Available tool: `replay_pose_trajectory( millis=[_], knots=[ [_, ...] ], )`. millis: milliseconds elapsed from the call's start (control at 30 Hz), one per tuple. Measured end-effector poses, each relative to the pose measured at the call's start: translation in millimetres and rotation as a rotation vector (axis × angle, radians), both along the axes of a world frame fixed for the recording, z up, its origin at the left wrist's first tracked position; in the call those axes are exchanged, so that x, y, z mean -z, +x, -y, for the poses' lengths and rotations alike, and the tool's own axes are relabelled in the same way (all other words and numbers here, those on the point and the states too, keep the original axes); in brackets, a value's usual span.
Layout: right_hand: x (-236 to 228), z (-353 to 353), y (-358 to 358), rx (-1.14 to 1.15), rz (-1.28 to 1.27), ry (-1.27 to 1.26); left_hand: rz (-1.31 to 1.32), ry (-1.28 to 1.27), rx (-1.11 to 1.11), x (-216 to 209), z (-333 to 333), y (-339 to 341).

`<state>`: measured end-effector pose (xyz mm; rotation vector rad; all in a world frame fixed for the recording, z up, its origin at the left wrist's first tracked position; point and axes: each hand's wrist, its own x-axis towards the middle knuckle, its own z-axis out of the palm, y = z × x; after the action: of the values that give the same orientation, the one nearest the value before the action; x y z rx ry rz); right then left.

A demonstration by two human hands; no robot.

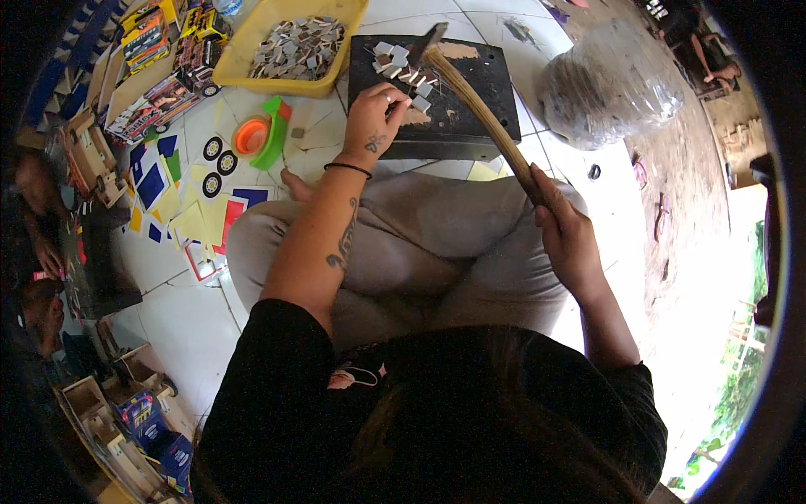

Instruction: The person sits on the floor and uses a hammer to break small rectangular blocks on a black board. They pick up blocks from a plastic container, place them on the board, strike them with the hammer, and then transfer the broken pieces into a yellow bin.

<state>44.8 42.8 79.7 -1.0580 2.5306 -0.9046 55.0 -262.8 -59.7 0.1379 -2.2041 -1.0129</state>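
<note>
A hammer with a long wooden handle slants across the view. My right hand is wrapped round the lower end of its handle. The dark hammer head hangs above a black box in front of my folded legs. On the box lies a cluster of small grey and brown square pieces. My left hand rests at the near end of this cluster, its fingers pinched together beside a small grey piece. What the fingertips hold, if anything, is too small to make out.
A yellow basin of similar pieces stands at the back left. Nearer are a green-and-orange tape dispenser, black toy wheels and coloured paper cut-outs. Toy trucks line the left. A plastic-wrapped bundle sits right; another person's hand shows far left.
</note>
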Motion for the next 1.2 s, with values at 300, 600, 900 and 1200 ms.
replay_pose_trajectory(
  millis=[300, 600, 900, 1200],
  knots=[
    [-4.1, 1.6, 10.8, 0.017, -0.109, 0.11, -0.042, -0.087, -0.032, 4.5, 7.0, -9.4],
    [3.9, 3.0, 8.0, 0.011, -0.112, 0.082, 0.002, -0.011, -0.012, -4.5, 4.8, -4.0],
    [3.9, 5.5, 3.3, -0.012, -0.101, 0.062, -0.033, -0.039, -0.016, -1.5, 5.9, -6.7],
    [3.2, 1.6, 1.8, 0.008, -0.104, 0.069, -0.07, -0.048, -0.023, 0.6, 5.3, -6.7]
  ],
)
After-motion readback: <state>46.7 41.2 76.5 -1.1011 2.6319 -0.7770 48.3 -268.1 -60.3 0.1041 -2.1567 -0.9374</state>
